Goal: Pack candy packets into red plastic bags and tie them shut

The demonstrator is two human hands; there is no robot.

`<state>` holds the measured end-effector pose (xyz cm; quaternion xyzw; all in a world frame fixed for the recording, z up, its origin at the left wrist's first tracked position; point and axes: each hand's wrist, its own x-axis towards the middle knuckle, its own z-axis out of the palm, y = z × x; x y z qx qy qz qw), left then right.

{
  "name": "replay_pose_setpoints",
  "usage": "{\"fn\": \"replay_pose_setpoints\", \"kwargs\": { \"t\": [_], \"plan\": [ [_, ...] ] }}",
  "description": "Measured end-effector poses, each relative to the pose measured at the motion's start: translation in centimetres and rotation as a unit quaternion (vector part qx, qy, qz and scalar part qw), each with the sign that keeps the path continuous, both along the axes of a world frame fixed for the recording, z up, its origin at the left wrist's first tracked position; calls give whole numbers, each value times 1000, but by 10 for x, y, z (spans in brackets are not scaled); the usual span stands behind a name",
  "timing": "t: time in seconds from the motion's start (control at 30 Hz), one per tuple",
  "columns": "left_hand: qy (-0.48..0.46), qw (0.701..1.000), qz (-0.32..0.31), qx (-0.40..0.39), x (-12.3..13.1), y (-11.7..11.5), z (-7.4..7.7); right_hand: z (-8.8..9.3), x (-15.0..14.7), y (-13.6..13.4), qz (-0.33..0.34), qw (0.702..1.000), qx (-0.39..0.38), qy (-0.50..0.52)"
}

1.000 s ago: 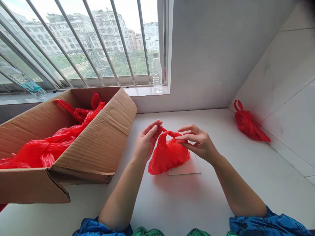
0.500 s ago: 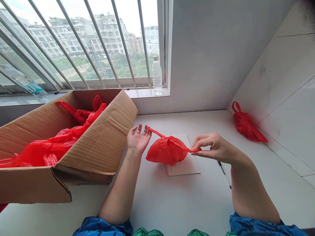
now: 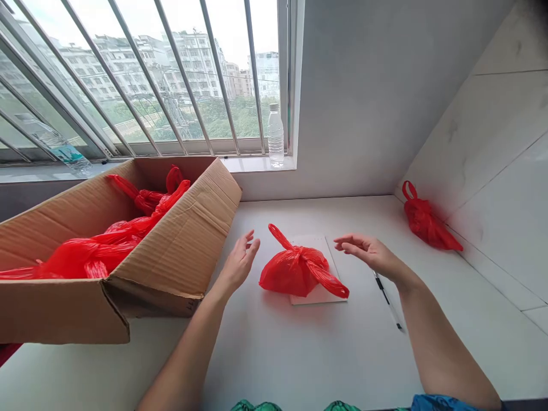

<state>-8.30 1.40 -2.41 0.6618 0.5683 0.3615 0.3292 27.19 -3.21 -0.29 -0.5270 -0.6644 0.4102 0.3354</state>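
Note:
A red plastic bag (image 3: 289, 273), knotted at the top with two loop handles sticking out, rests partly on a thin white booklet (image 3: 319, 295) on the white table. To its left, my left hand (image 3: 243, 260) hovers with fingers apart and nothing in it. On the other side, my right hand (image 3: 363, 250) hangs above the table, fingers loosely stretched toward the bag without touching it. A black and white pen (image 3: 387, 299) lies below my right hand.
At the left stands an open cardboard box (image 3: 180, 228) with red plastic bags (image 3: 107, 245) inside. Another tied red bag (image 3: 428, 222) leans by the right wall. Clear bottles (image 3: 275, 137) are on the sill of the barred window.
Both hands have let go of the bag's handles and drawn away from it. The bag has settled lower, its right handle now drooping over the booklet.

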Motion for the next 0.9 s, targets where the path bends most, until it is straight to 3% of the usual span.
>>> {"fn": "replay_pose_setpoints", "kwargs": {
  "t": [0.07,0.2,0.3,0.43,0.63,0.9],
  "plan": [
    [76,996,-33,-35,2,-16,-6,-19,-8,0,-21,997,34,-62],
    [142,985,-96,35,36,-35,-18,-42,-46,1,82,986,89,-116],
    [169,974,-107,104,63,-27,-33,-55,-75,10,106,968,174,-145],
    [213,956,-94,176,73,-10,-61,-82,-91,27,41,952,241,-184],
    [277,936,-100,192,68,-7,-91,-110,-97,32,17,954,198,-226],
    [314,930,-109,157,71,-8,-97,-118,-100,29,42,953,173,-244]
  ]
}}
